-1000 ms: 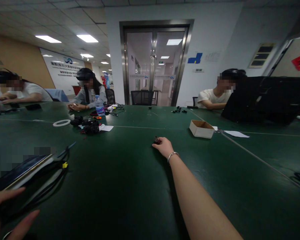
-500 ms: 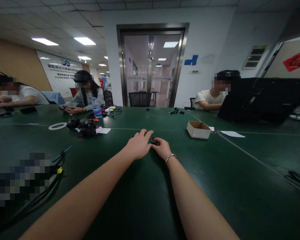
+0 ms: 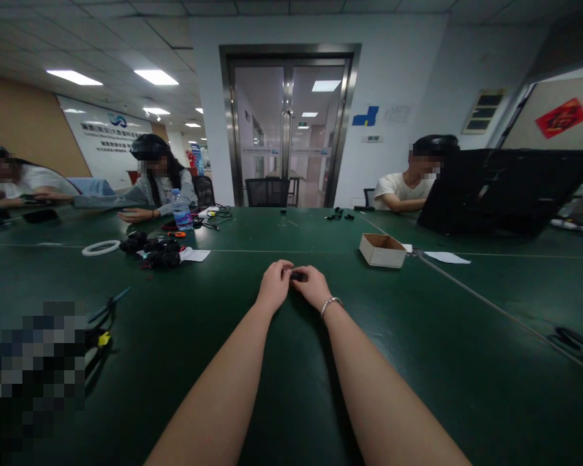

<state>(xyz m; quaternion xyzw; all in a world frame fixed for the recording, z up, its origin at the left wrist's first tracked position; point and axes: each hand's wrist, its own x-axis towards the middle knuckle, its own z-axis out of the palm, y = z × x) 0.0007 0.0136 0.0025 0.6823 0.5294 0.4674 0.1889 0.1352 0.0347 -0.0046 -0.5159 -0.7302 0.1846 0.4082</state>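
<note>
Both arms reach forward over the green tabletop [image 3: 291,362], and the hands meet near its middle. Between them is a small dark part [image 3: 298,276], mostly covered by fingers, so its kind does not show. My right hand [image 3: 313,288], with a silver bangle [image 3: 329,307] at the wrist, is closed on the part from the right. At the left end of the same part, my left hand [image 3: 274,285] has its fingers bent and closed, fingertips against or very near it.
An open cardboard box [image 3: 383,251] stands to the right, a black panel [image 3: 505,194] beyond it. On the left lie black parts [image 3: 161,251], a white ring [image 3: 101,248] and cables [image 3: 102,336]. A water bottle [image 3: 181,210] stands farther back. Several people sit around the table.
My left hand has come in from open, spread fingers to close at the dark part's left end. My right hand keeps its hold. A person at the far left has stretched out an arm.
</note>
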